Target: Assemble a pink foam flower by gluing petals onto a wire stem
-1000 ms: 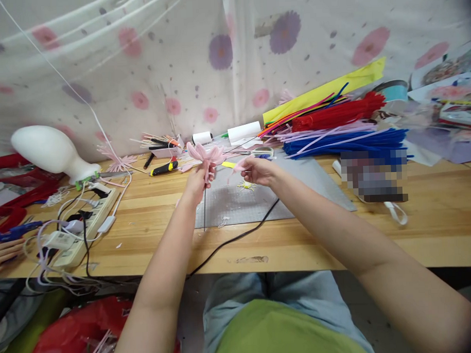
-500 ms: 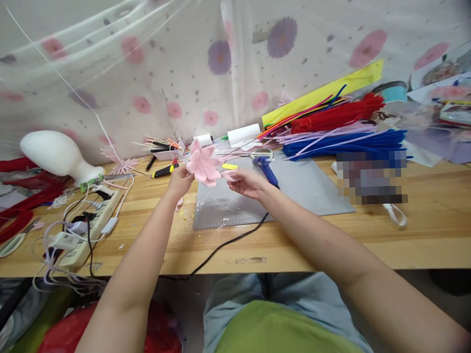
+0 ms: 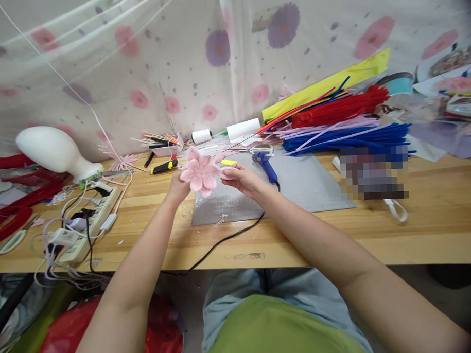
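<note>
A pink, fuzzy, many-petalled flower is held up over the left part of the grey mat, its front turned toward me. My left hand is closed on it from the left, most of the fingers hidden behind the petals. On the other side, my right hand pinches a pink petal at the flower's right edge; whether this petal is joined to the flower I cannot tell. Just beyond my right hand lies a blue glue gun on the mat, its black cord running toward the table's front edge.
Bundles of blue and red pipe cleaners lie at the back right. A yellow-black utility knife is left of the flower. At the left stand a white foam head and a power strip with tangled cables.
The flower has turned to face me more and sunk slightly. My right hand has moved left, bringing its pink petal against the flower's right side.
</note>
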`<state>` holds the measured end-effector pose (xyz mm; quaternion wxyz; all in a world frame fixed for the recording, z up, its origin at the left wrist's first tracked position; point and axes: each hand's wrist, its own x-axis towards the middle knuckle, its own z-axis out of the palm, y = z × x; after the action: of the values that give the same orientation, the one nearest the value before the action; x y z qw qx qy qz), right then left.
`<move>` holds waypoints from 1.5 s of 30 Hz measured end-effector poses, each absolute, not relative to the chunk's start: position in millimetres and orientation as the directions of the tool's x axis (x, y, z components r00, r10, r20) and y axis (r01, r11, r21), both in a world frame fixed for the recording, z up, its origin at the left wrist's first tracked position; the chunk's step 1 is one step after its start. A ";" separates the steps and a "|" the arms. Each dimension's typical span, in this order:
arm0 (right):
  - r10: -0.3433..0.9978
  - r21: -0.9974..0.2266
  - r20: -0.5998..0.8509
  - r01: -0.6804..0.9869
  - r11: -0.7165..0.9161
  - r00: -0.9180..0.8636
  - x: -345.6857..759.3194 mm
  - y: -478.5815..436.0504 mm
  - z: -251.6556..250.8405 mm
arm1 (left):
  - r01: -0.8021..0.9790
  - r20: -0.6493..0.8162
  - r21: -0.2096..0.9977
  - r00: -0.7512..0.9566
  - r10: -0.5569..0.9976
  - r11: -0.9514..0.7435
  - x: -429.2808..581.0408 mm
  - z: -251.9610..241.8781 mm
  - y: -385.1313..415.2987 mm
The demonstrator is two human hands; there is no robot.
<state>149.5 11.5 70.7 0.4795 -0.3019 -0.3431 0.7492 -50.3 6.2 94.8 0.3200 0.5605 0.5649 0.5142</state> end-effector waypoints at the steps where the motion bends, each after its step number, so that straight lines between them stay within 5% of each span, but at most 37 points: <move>1: 0.925 -0.807 -0.116 -0.509 -0.300 -0.361 147.8 11.4 69.5 | 0.314 0.213 0.937 -0.174 0.962 -0.151 -50.1 93.3 6.5; 18: 0.922 -0.740 -0.098 -0.592 -0.318 -0.374 121.0 10.5 66.0 | 0.408 0.228 0.902 -0.168 0.959 -0.143 -41.7 83.2 7.2; 25: 0.923 -0.605 -0.210 -0.699 -0.382 -0.323 124.9 15.5 84.8 | 0.644 0.387 0.717 -0.048 0.921 -0.268 -37.7 85.6 27.0; 31: 0.937 -0.550 -0.045 -0.774 -0.312 -0.346 141.8 23.9 108.1 | 0.753 0.240 0.633 0.027 0.971 -0.177 -22.9 125.4 50.5; 35: 0.944 -0.679 -0.011 -0.691 -0.249 -0.330 139.9 25.5 101.4 | 0.681 0.023 0.732 0.031 0.999 -0.038 -8.4 137.0 46.1; 38: 0.987 -0.802 -0.034 -0.584 -0.122 -0.160 134.6 24.6 82.0 | 0.578 -0.152 0.809 0.026 0.988 0.109 3.7 131.6 33.4; 45: 0.987 -0.987 0.156 -0.024 0.157 0.029 140.9 27.7 35.0 | 0.330 -0.350 0.891 0.058 0.935 0.313 17.1 97.2 18.1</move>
<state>140.9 27.7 35.0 0.5509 -0.4592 -0.5245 0.4589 17.1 18.1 97.2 0.5199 0.5089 0.6213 0.2911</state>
